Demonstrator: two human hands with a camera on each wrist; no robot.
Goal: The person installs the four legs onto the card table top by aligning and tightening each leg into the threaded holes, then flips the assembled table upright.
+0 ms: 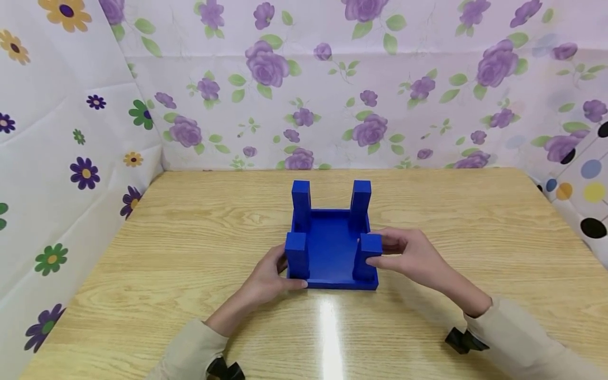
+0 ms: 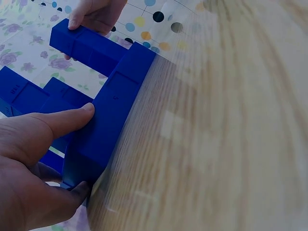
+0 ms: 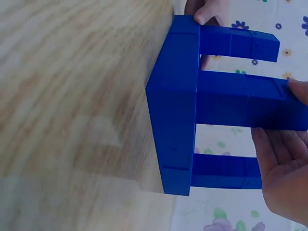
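A blue square base [image 1: 332, 253] with a raised rim lies on the wooden table, like a small upturned table. Four blocky blue posts stand upright at its corners. At the near left corner my left hand [image 1: 266, 281] grips the base, its thumb along the front rim and its fingers partly hidden behind the side. My right hand [image 1: 418, 258] holds the near right post [image 1: 364, 264] between thumb and fingers, close to its top. In the right wrist view that post [image 3: 240, 101] rises straight from the base [image 3: 173, 110], and small marks show on the base's side.
The wooden table [image 1: 190, 221] spreads around the blue piece on all sides. Behind it hangs a cloth [image 1: 332, 95] with purple roses. Flowered cloth [image 1: 62, 174] covers the left side, and dotted cloth [image 1: 581, 179] the right.
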